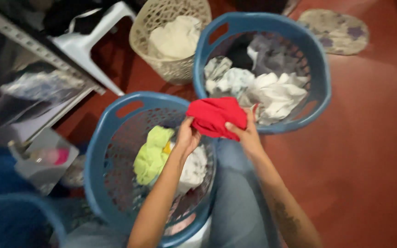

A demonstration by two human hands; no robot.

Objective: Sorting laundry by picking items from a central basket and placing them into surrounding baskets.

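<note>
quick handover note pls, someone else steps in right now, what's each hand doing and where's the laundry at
Left hand: gripping the left edge of the red cloth.
Right hand: gripping its right edge, fingers curled over the fabric. The cloth is bunched, held up between the two blue baskets.
Near blue basket: holds a lime-green garment and some white pieces.
Far blue basket: holds white and grey clothes, fairly full.
Beige basket: a pale cloth inside.
Done: clothes lie in all three baskets.
Left: the red cloth is in neither basket yet; which one it came from cannot be told.

Bunched red cloth (216, 117) (between two baskets)
</note>
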